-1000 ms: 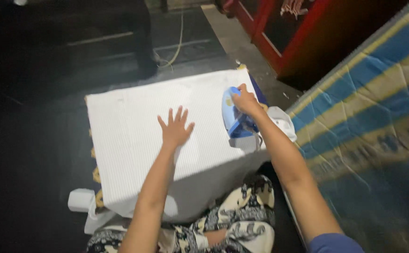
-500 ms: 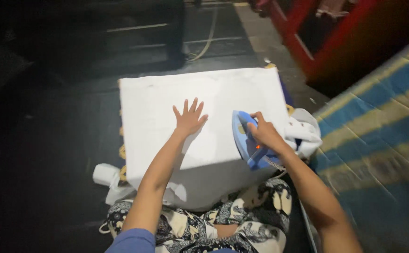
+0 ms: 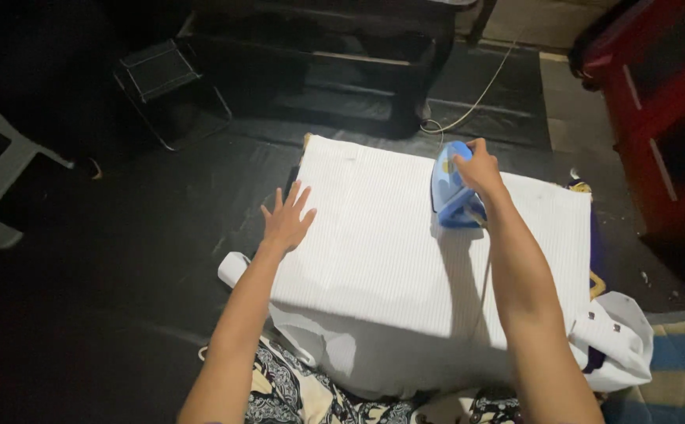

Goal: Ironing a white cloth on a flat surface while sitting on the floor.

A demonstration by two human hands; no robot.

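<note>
Right hand is clenched around the handle of the blue iron, grasping it firmly from above. The iron sits flat on the white ribbed cloth, up near the far edge of the padded surface and a little right of its middle. A pale cord trails from beyond that far edge across the dark floor.

Left hand is released, fingers fanned wide, palm pressed down flat on the cloth right at its left edge. It grasps nothing; it just lies on the fabric, well apart from the iron.

The cloth covers the whole low surface and hangs over the near edge, where it drapes down towards the person's patterned clothing. A small white roll or folded piece pokes out just beside the near left corner. At the near right corner lies a bunched white garment, touching the cloth's edge, with a strip of dark blue padding showing along the right edge.

Out on the floor, well clear of the far left corner, a dark wire-framed stand is tilted, and a pale plastic chair leg shows at the left. Red furniture stands beyond the far right corner.
</note>
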